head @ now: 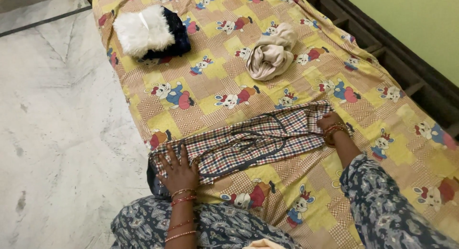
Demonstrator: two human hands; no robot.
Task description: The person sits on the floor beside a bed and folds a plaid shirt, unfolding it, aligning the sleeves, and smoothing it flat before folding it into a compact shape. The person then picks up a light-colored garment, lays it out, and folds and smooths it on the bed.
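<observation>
Under my two hands, the checked cloth [244, 141] is lying on the bed sheet [306, 201], my left hand [178, 168] pressing it flat with wide fingers, my right hand [329, 122] pinching its far edge, and it is looking soft and light.

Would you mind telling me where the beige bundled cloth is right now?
In the head view, the beige bundled cloth lies on the patterned bedsheet, upper centre, right of the white fluffy item and beyond the checked garment.

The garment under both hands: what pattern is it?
The checked garment is a small plaid of red, white and dark blue with dark trim, seen in the head view.
</observation>
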